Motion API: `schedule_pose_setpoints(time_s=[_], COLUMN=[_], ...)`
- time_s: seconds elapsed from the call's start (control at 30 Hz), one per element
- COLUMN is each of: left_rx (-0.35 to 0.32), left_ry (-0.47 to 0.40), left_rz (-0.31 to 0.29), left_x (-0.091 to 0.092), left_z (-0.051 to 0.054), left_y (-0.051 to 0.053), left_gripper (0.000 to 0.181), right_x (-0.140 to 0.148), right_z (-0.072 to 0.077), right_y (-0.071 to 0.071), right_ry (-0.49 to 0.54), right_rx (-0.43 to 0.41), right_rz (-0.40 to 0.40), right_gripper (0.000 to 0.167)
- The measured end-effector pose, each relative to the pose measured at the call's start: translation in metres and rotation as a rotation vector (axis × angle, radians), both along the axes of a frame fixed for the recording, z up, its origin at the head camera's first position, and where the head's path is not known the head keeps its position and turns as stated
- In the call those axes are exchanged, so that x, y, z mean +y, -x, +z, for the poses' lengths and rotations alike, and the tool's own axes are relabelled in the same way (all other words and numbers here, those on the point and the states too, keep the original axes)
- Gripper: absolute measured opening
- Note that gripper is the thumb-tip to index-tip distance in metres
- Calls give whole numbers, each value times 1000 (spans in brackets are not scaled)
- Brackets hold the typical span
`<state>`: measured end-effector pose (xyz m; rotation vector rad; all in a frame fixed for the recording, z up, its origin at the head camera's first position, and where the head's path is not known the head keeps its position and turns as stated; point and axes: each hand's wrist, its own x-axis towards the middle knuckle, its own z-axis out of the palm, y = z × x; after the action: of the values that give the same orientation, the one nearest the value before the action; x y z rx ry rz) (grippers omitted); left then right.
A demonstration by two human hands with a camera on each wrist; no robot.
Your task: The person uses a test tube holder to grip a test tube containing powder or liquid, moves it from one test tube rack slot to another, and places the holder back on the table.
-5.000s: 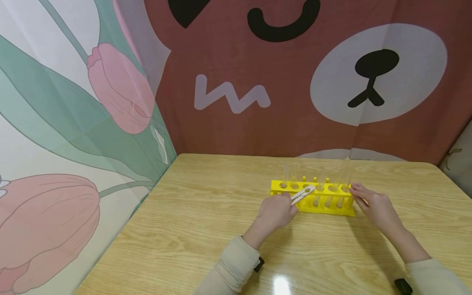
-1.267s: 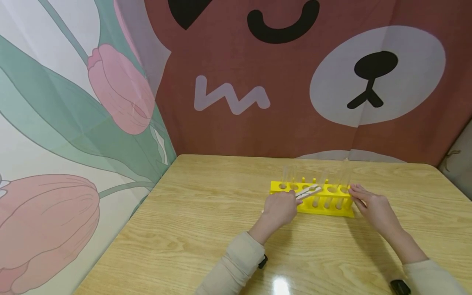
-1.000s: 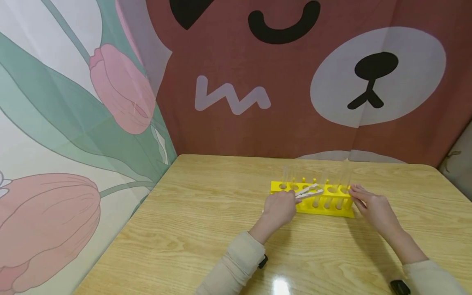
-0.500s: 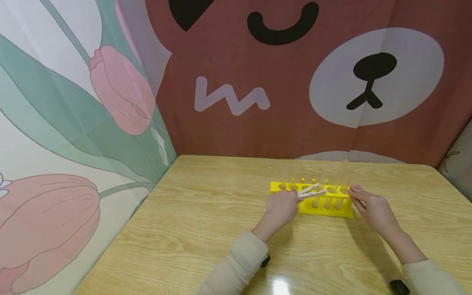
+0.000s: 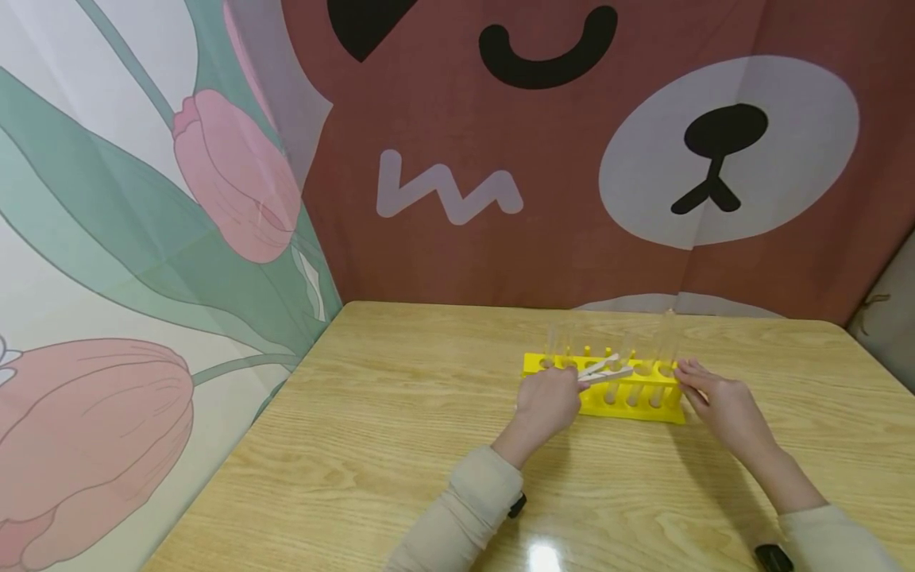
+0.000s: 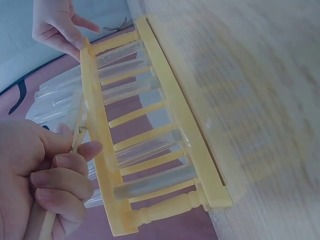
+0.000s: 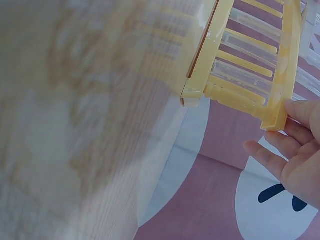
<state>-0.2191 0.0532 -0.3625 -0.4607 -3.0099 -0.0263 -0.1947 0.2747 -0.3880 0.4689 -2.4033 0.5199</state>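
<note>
A yellow test tube rack (image 5: 632,411) stands on the table, with several clear test tubes (image 5: 668,342) upright in its holes. My left hand (image 5: 549,401) grips a wooden test tube clamp (image 5: 608,376) in front of the rack's top bar. The clamp's two arms are spread apart near a tube in the middle; whether they touch it, I cannot tell. In the left wrist view, the fingers are curled round the clamp's handle (image 6: 42,220). My right hand (image 5: 729,401) pinches the right end of the rack's top bar, thumb on the upper side in the right wrist view.
The wood-grain table (image 5: 343,429) extends round the rack on all sides. A printed cloth (image 5: 457,262) with a bear hangs behind the table, and a tulip-patterned cloth (image 5: 236,175) hangs at the left.
Since five seconds ago, my left hand has shifted slightly right with the clamp, and the clamp's arms have spread wider. My right hand has stayed at the rack's end.
</note>
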Motion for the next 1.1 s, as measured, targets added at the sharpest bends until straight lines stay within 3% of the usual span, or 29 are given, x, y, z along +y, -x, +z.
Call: schedule_pose_setpoints(time_s=[0.33,0.6,1.1], left_rx=[-4,29,9], left_ry=[-11,-1,-16], left_rz=[24,5,-7], left_x=[4,6,12], left_z=[-1,-3,0], left_y=[3,5,5], left_gripper=[34,34,31], right_x=[0,0,1], right_z=[-1,0,0], right_y=[1,0,0], right_ry=[2,16,8], right_rx=[22,-2,-20], right_rz=[5,4,0], right_gripper=[30,29,30])
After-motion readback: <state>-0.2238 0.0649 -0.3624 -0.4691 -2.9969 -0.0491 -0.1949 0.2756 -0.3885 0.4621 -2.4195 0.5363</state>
